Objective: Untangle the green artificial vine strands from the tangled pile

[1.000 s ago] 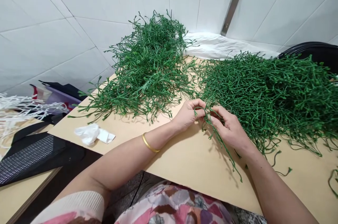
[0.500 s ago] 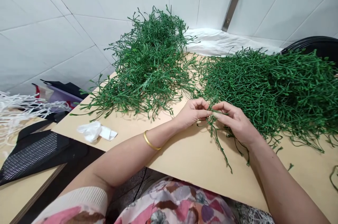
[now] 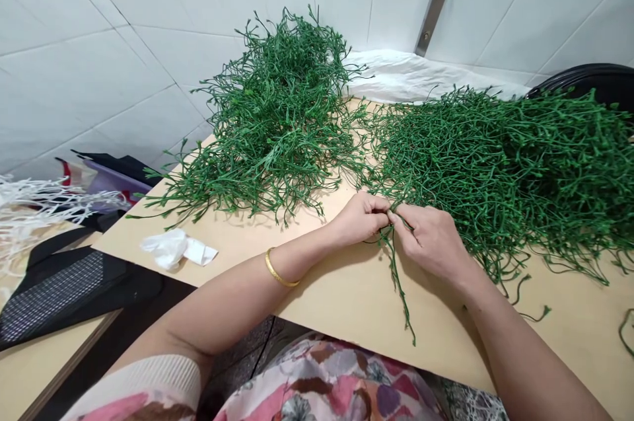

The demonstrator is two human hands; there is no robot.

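Both hands meet near the middle of the light wooden table [image 3: 341,295]. My left hand [image 3: 364,216] pinches some thin green stems [image 3: 396,275]. Pressed against its fingertips, my right hand [image 3: 428,236] grips the same stems with curled fingers. One strand hangs from between the hands toward the table's front edge. A tall heap of green stems [image 3: 287,110] lies beyond my left hand. Another wide pile of them [image 3: 460,150] spreads behind and to the right of my right hand. The exact spot where the fingertips hold the stems is partly hidden.
Crumpled white tissue [image 3: 176,249] lies at the table's left. White strands [image 3: 44,203] and a black mesh item [image 3: 59,295] are on a lower surface at far left. White cloth [image 3: 406,77] runs along the tiled wall. Round black objects [image 3: 589,80] stand at back right.
My right hand has turned and its fingers have curled in closer to my left hand. The hanging strand has shifted slightly left and down, and fewer loose ends show beneath my right hand.
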